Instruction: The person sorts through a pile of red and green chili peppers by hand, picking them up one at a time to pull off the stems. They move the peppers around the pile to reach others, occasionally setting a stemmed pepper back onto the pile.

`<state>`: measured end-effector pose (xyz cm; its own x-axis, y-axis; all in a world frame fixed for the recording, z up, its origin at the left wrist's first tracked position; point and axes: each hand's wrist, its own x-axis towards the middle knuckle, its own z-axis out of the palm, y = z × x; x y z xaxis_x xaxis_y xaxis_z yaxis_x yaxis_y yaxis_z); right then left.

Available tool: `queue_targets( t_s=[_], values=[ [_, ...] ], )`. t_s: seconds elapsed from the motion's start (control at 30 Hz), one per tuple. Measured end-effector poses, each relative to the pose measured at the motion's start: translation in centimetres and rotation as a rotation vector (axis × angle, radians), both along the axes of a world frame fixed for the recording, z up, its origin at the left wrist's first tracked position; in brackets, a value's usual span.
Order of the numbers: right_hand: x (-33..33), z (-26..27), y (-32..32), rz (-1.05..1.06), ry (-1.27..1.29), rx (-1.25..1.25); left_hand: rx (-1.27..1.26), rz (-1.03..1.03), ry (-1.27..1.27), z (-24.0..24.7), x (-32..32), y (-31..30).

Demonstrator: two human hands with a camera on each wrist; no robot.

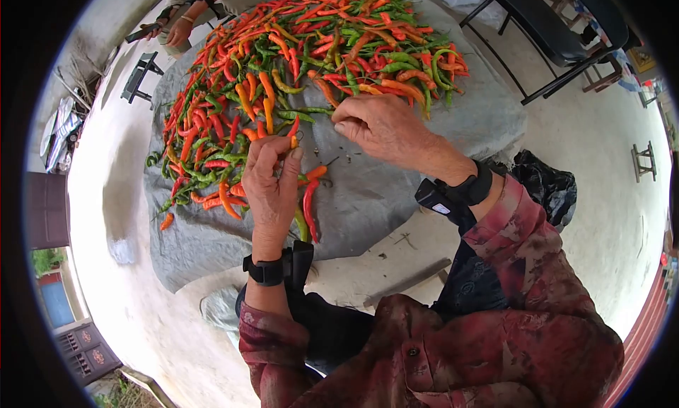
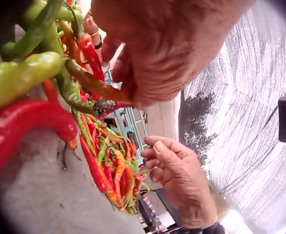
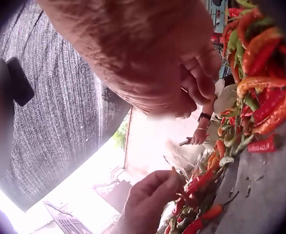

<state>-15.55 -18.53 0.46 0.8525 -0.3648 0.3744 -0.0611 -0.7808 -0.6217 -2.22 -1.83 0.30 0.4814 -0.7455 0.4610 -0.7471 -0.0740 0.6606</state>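
Observation:
My left hand [image 1: 272, 178] pinches an orange chili pepper [image 1: 294, 142] between thumb and fingers, its thin stem end showing above the thumb. Most of that pepper is hidden by the fingers. Over the pile's near right edge, my right hand [image 1: 385, 129] is raised with its fingers curled in toward the thumb; no pepper shows in it. The left wrist view has the right hand [image 2: 177, 180] apart from the left hand [image 2: 182, 48]. A big heap of red, orange and green chili peppers [image 1: 283, 61] spreads over a grey sheet [image 1: 375, 203].
A few loose peppers, including a red pepper [image 1: 311, 210], lie beside my left wrist. Across the heap, another person's hand [image 1: 179, 32] shows. A black chair [image 1: 541, 33] stands at the back right, a small stool [image 1: 141, 77] at the left, and a black plastic bag [image 1: 548, 189] at the right.

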Motion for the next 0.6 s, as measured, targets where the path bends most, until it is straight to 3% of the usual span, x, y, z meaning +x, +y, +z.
queue_targets(
  t_s=[0.03, 0.1, 0.13, 0.2, 0.23, 0.3, 0.33, 0.4, 0.43, 0.47, 0.5, 0.53, 0.6],
  values=[
    [0.4, 0.0, 0.5, 0.002, 0.000, 0.000, -0.115, 0.002, 0.186, 0.2, -0.2, 0.1],
    [1.2, 0.3, 1.3, 0.237, 0.253, 0.449, -0.204, -0.040, 0.189, 0.3, -0.5, 0.4],
    [1.2, 0.6, 2.0, 0.240, 0.252, 0.446, -0.292, -0.088, 0.192, 0.3, -0.6, 0.4],
    [1.3, 1.2, 3.2, 0.259, 0.406, 1.106, -0.274, -0.148, 0.104, 0.5, -1.5, 0.6],
    [1.5, 0.2, 3.1, 0.265, 0.409, 1.101, -0.250, -0.211, 0.017, 0.5, -2.0, 0.7],
    [2.1, -2.1, 3.2, 0.414, 0.035, 1.492, -0.224, -0.265, -0.073, 0.4, -2.7, 0.7],
    [2.4, -2.3, 3.2, 0.421, 0.042, 1.491, -0.180, -0.324, -0.134, 0.1, -2.9, 0.6],
    [2.9, -2.4, 3.2, 0.240, 0.106, 1.304, -0.137, -0.377, -0.197, -0.4, -2.7, 0.7],
    [3.3, -2.4, 2.5, 0.198, 0.175, 0.993, -0.128, -0.368, -0.243, -0.7, -2.7, 0.8],
    [3.1, -2.4, 2.4, 0.201, 0.178, 0.992, -0.118, -0.359, -0.288, -0.8, -2.6, 0.9],
    [2.8, -1.5, 2.4, 0.132, 0.168, 0.839, -0.117, -0.357, -0.287, -0.9, -2.5, 1.1],
    [2.6, -0.7, 2.4, 0.062, 0.155, 0.686, -0.139, -0.251, -0.258, -0.8, -2.3, 1.3],
    [2.3, -0.1, 2.1, 0.051, 0.106, 0.642, -0.162, -0.148, -0.227, -0.5, -2.0, 1.4]
  ],
)
